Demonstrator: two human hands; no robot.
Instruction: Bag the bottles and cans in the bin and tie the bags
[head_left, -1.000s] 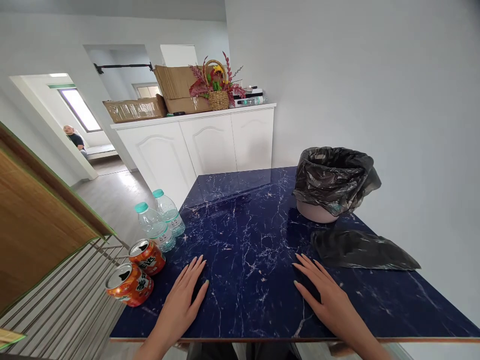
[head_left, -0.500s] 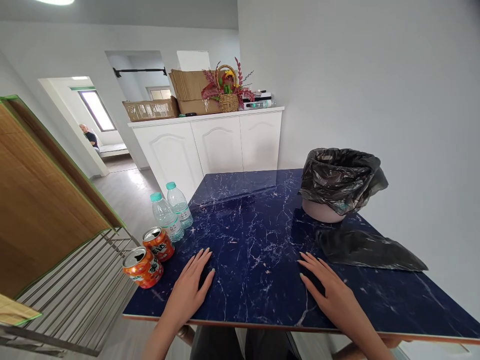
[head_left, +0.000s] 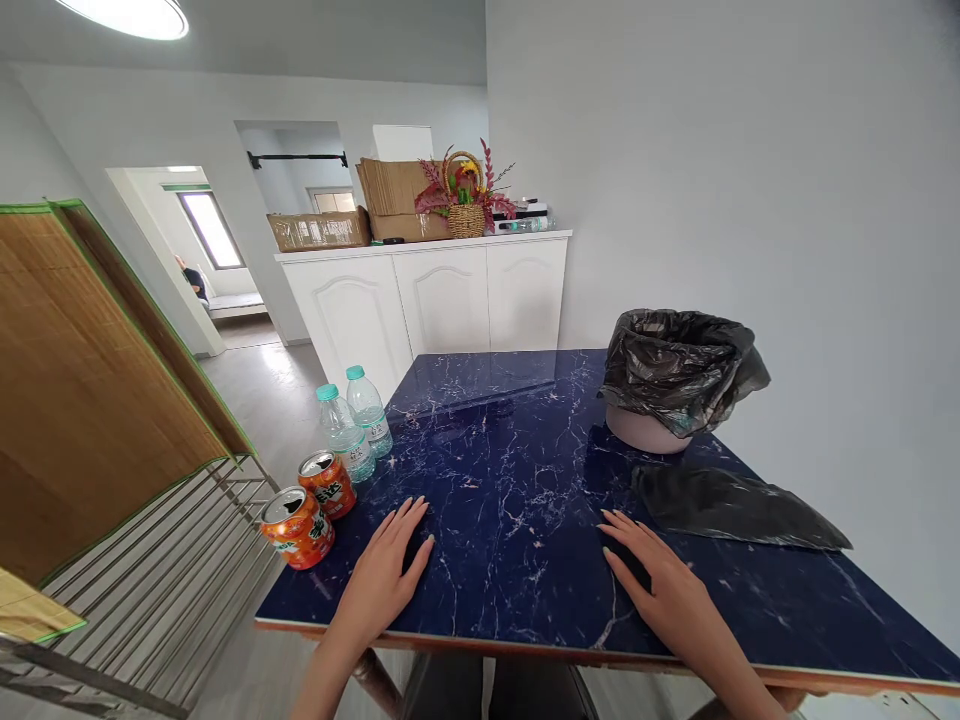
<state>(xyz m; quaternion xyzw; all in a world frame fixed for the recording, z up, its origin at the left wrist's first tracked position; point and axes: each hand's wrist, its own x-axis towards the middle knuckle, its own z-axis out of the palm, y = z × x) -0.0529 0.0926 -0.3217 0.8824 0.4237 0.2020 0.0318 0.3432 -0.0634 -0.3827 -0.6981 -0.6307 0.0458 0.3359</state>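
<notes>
Lying near right hand: black plastic bag, long axis left-to-right.

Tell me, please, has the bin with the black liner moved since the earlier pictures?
No. Judged against the blue table, the bin stands at the same place, on the right side toward the far end; the camera's view shifted.

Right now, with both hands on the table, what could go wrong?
The left hand might knock the orange cans, which stand near the edge of the table. The clear bottles, close to that edge too, could topple if bumped. The right hand might brush the black plastic near it.
</notes>
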